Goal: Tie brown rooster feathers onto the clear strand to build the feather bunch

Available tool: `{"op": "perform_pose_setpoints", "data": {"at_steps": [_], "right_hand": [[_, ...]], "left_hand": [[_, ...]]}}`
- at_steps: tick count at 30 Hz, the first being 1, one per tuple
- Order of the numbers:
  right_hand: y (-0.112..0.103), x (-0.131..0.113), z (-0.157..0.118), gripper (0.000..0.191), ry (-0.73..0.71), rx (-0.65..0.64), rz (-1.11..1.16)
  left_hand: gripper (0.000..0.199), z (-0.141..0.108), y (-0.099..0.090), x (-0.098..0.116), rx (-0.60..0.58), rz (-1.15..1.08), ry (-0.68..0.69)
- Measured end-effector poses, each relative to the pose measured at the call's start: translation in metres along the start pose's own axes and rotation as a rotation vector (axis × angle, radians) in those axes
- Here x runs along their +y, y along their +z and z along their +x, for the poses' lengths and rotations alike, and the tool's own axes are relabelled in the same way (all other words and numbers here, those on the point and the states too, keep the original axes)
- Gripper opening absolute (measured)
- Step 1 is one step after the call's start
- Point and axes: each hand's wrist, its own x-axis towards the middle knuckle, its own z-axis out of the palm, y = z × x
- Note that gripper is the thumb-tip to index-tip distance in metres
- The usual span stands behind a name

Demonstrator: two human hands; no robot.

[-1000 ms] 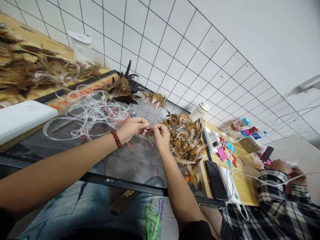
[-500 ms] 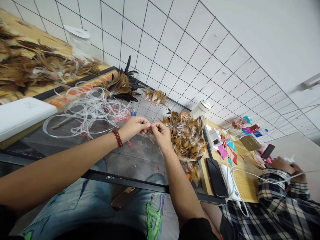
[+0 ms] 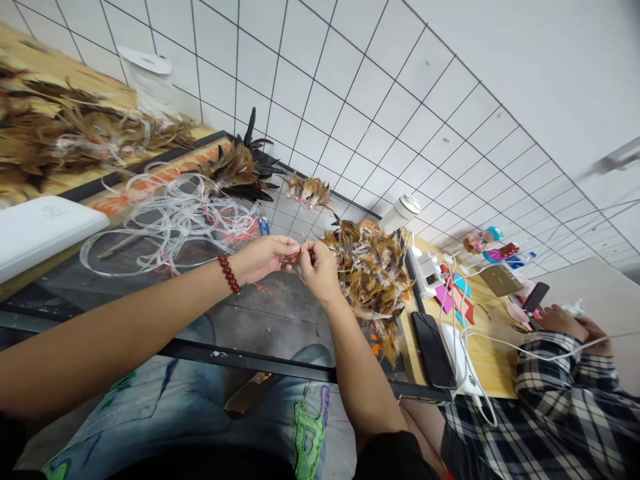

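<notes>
My left hand point(image 3: 267, 258), with a dark red bead bracelet point(image 3: 229, 274) at its wrist, is closed in a pinch. My right hand point(image 3: 320, 268) is pinched too, its fingertips meeting those of the left. What they hold between them is too small and covered to make out. Right beside my right hand lies a heap of brown feathers point(image 3: 377, 270). A tangle of clear plastic tubing point(image 3: 175, 217) with pink threads lies left of my left hand. Small blue-handled snips point(image 3: 264, 227) rest just beyond the left fingers.
Behind are a small feather bunch point(image 3: 310, 192) and a dark-tipped feather bunch point(image 3: 245, 167). A white box point(image 3: 45, 227) stands at left. To the right are a white bottle point(image 3: 400, 212), a phone point(image 3: 433, 350), cables and a co-worker's plaid sleeve point(image 3: 545, 367). The table's black edge point(image 3: 250, 365) runs above my knees.
Both hands stay together in a pinch, with the fingers slightly shifted. My right hand's fingers are curled more. The whole view has moved slightly.
</notes>
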Motion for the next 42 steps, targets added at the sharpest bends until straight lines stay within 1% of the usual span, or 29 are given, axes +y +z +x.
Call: {"op": "perform_pose_setpoints", "data": {"at_steps": [1, 3, 5, 7, 8, 9, 10, 11, 13, 15, 17, 18, 20, 22, 24, 25, 27, 29, 30, 32, 34, 36, 39, 42], "right_hand": [[0.001, -0.003, 0.0, 0.019, -0.016, 0.007, -0.082], [0.003, -0.007, 0.0, 0.018, -0.048, -0.005, -0.244], [0.002, -0.005, 0.003, 0.018, -0.08, -0.027, -0.363], [-0.004, 0.006, 0.008, 0.017, -0.043, 0.024, -0.397], [-0.01, 0.014, 0.01, 0.017, 0.014, 0.086, -0.374], [-0.016, 0.022, 0.011, 0.017, 0.092, 0.162, -0.317], [-0.021, 0.028, 0.012, 0.018, 0.155, 0.228, -0.239], [-0.026, 0.033, 0.012, 0.019, 0.179, 0.245, -0.146], [-0.029, 0.033, 0.009, 0.026, 0.208, 0.19, 0.081], [-0.023, 0.023, 0.006, 0.032, 0.251, 0.076, 0.318], [-0.012, 0.008, 0.005, 0.034, 0.281, -0.024, 0.499], [-0.007, 0.002, 0.005, 0.034, 0.29, -0.051, 0.57], [0.002, -0.005, 0.005, 0.032, 0.329, -0.048, 0.676], [0.006, -0.006, 0.006, 0.031, 0.388, -0.018, 0.72], [0.007, -0.002, 0.006, 0.029, 0.421, -0.004, 0.697], [0.006, -0.001, 0.006, 0.029, 0.419, -0.018, 0.674], [0.004, 0.001, 0.005, 0.028, 0.392, -0.081, 0.622], [0.004, 0.001, 0.004, 0.027, 0.361, -0.119, 0.53], [0.004, 0.0, 0.004, 0.025, 0.34, -0.104, 0.449], [0.004, -0.001, 0.002, 0.02, 0.277, -0.032, 0.24], [0.004, -0.003, 0.0, 0.017, 0.191, 0.026, 0.033], [0.004, -0.007, -0.001, 0.015, 0.107, 0.034, -0.114], [0.004, -0.013, -0.001, 0.014, 0.039, 0.045, -0.222], [0.002, -0.015, 0.001, 0.017, 0.017, 0.056, -0.194]], "left_hand": [[0.011, 0.0, 0.0, 0.001, -0.026, -0.042, -0.031], [0.011, 0.0, 0.0, 0.002, -0.024, -0.07, -0.081], [0.021, -0.002, 0.0, 0.002, -0.019, -0.056, -0.138], [0.03, -0.006, 0.003, 0.002, -0.083, -0.044, -0.201], [0.031, -0.008, 0.005, 0.002, -0.16, -0.052, -0.228], [0.028, -0.01, 0.007, 0.001, -0.198, -0.072, -0.214], [0.026, -0.012, 0.009, 0.0, -0.172, -0.099, -0.14], [0.025, -0.013, 0.01, -0.001, -0.137, -0.108, -0.065], [0.026, -0.012, 0.01, -0.003, -0.049, -0.084, 0.058], [0.029, -0.008, 0.007, -0.003, 0.017, -0.041, 0.136], [0.031, -0.005, 0.001, -0.002, 0.042, 0.026, 0.182], [0.03, -0.003, -0.001, -0.002, 0.036, 0.074, 0.197], [0.029, -0.001, -0.005, -0.003, 0.013, 0.187, 0.217], [0.027, 0.001, -0.007, -0.006, 0.046, 0.297, 0.241], [0.027, 0.003, -0.008, -0.008, 0.133, 0.371, 0.272], [0.027, 0.003, -0.007, -0.009, 0.159, 0.384, 0.275], [0.03, 0.002, -0.006, -0.01, 0.145, 0.331, 0.247], [0.03, 0.0, -0.003, -0.01, 0.079, 0.217, 0.189], [0.029, 0.0, -0.001, -0.009, 0.05, 0.168, 0.16], [0.025, -0.001, 0.002, -0.009, 0.028, 0.133, 0.116], [0.018, 0.0, 0.005, -0.01, 0.055, 0.147, 0.1], [0.014, 0.002, 0.006, -0.01, 0.105, 0.178, 0.104], [0.011, 0.002, 0.007, -0.009, 0.148, 0.217, 0.112], [0.01, 0.0, 0.006, -0.005, 0.129, 0.2, 0.13]]}}
